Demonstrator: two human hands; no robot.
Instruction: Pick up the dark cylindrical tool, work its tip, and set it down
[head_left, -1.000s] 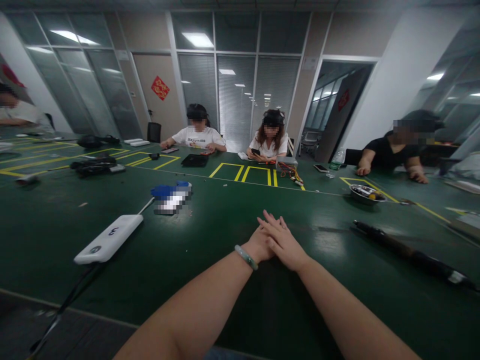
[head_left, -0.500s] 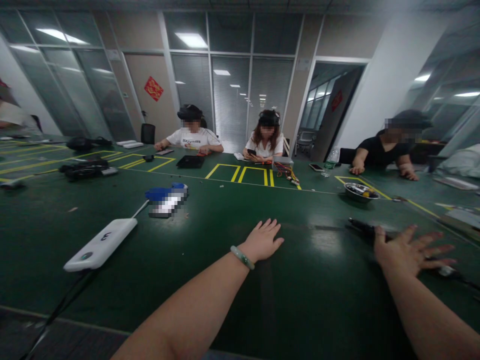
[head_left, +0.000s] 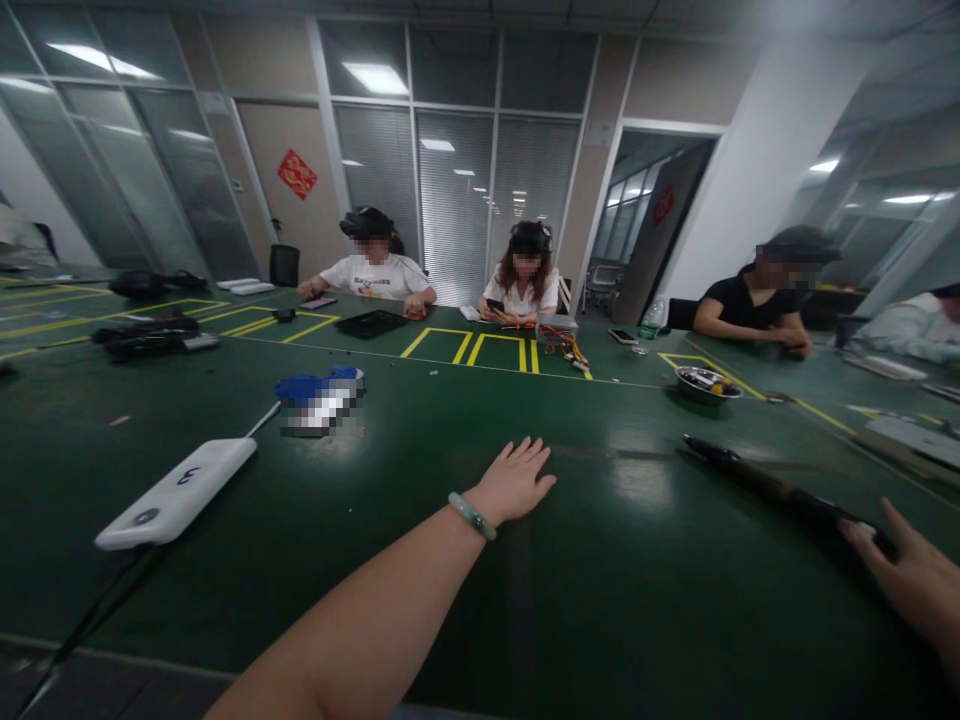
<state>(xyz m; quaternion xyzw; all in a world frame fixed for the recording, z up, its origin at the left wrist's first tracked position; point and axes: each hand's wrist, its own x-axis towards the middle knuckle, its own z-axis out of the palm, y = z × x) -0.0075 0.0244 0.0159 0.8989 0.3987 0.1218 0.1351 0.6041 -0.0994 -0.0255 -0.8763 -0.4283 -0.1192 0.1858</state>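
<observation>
Left of the tool [head_left: 780, 490], the left hand [head_left: 516, 482] rests fingers-loose, likely for support; the right hand [head_left: 913, 570] meets its near end, grip unclear.

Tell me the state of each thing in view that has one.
Black tool: lying down.
Left hand: palm down, holding nothing.
Right hand: at the tool's near end, grip unclear.
White device: lying flat, cables at both ends.
Metal bowl: upright, small items inside.
Left door: looks shut.
Right door: open.

The head camera looks forward and slightly down from above the green table [head_left: 615, 600], left hand [head_left: 514, 482] near, glass partition [head_left: 457, 205] far opposite
</observation>
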